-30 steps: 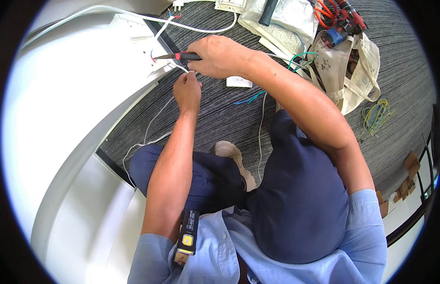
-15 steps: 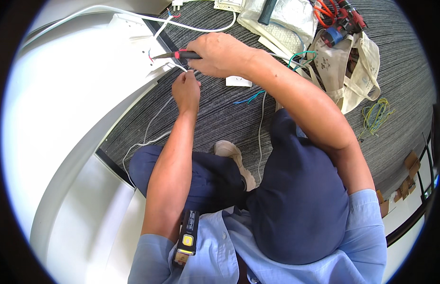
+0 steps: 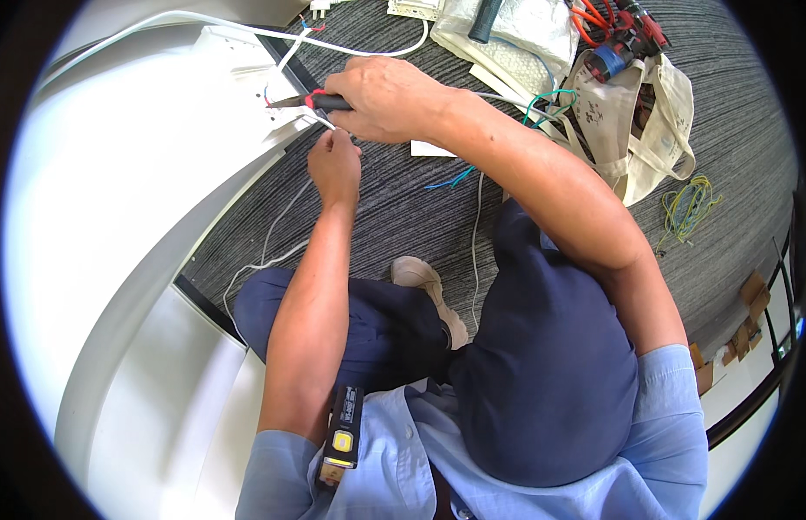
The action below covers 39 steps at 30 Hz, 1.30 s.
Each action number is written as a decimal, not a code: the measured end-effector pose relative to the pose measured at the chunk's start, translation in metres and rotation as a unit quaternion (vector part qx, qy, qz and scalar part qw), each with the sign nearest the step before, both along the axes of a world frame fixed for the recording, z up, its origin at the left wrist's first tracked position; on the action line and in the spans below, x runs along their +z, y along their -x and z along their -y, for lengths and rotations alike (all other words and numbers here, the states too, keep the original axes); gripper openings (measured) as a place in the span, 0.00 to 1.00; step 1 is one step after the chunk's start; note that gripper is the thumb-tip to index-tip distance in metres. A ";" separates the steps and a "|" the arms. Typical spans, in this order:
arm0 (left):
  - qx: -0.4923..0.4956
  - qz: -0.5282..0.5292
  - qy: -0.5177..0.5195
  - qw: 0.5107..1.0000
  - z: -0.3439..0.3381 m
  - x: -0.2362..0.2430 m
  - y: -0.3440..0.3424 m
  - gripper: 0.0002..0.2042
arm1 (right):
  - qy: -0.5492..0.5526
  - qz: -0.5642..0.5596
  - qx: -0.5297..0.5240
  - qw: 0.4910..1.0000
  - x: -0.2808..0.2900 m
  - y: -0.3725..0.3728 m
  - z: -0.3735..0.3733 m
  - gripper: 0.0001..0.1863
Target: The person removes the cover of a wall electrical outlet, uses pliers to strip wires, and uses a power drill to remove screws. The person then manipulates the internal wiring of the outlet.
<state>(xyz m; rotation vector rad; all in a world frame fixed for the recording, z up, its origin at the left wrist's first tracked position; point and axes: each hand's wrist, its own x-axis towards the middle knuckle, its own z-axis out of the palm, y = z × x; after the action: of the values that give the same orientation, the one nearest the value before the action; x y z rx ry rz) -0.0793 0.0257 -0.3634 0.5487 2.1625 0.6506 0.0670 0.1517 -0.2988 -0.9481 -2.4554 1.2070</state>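
My right hand (image 3: 384, 97) is closed around the dark handles of a pair of pliers (image 3: 326, 101) with red trim. Their pointed jaws reach left to thin red and blue wire ends beside the white panel (image 3: 160, 147). Just below, my left hand (image 3: 335, 169) pinches a white cable (image 3: 321, 120) that runs up toward those wires. Whether the jaws grip a wire is too small to tell. Another white cable end (image 3: 292, 54) with bared coloured wires stands close above the pliers.
A thick white cable (image 3: 368, 54) arches across the top. To the right lie a cloth bag (image 3: 615, 165), a power drill (image 3: 613, 56), clear plastic packaging (image 3: 541, 35) and a coil of yellow-green wire (image 3: 689, 208). A white plate (image 3: 431, 149) rests on the dark carpet (image 3: 403, 217).
Both hands have shifted slightly left, and the pliers' jaws have moved left to the wire ends. My right hand now covers more of the white plate.
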 end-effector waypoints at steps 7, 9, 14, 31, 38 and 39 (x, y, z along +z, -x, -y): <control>0.003 0.012 -0.006 1.000 0.001 -0.003 0.002 0.19 | -0.172 0.122 0.014 0.977 0.003 0.010 0.006 0.16; 0.008 0.024 -0.027 0.999 0.002 -0.005 0.003 0.18 | -0.208 0.186 0.036 0.960 0.007 0.014 0.017 0.18; 0.009 0.038 -0.046 0.998 0.005 -0.011 0.006 0.15 | -0.258 0.199 -0.002 0.945 0.007 0.014 0.031 0.21; -0.127 -0.020 -0.096 0.987 0.017 -0.004 -0.009 0.17 | -0.197 0.321 0.033 0.926 0.027 0.041 0.036 0.23; -0.021 0.027 0.032 0.999 -0.029 0.068 -0.028 0.16 | -0.203 0.443 0.145 0.861 0.073 0.063 0.026 0.35; 0.010 0.035 0.047 0.998 -0.046 0.085 -0.031 0.15 | -0.185 0.437 0.161 0.865 0.075 0.063 0.025 0.36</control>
<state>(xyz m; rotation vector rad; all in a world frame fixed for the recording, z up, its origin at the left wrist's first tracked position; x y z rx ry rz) -0.0483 0.0714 -0.2784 0.4487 2.1242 0.5660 0.0040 0.1269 -0.2240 -1.1615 -3.4843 0.3038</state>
